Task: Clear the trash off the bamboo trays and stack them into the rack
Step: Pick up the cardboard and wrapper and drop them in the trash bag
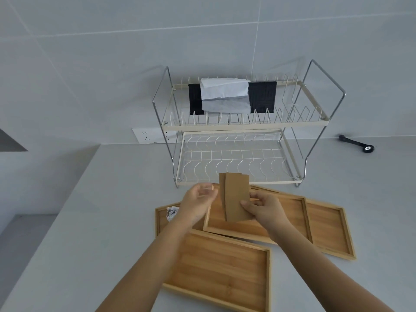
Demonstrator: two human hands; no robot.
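Bamboo trays (225, 266) are spread in an overlapping pile on the grey counter (78, 221), right under both hands, with the two-tier wire rack (238, 131) just beyond the fingertips and its lower shelf bare. Black and white cloths (227, 95) hang on the top shelf. Right hand (263, 208) has its fingers clamped on a few brown cardboard pieces (235, 197), held upright over the middle tray. Left hand (198, 202) sits beside them, fingers loosely curled and apart, gripping nothing. Below its wrist there's a crumpled wrapper (171, 213), I think, on the left tray.
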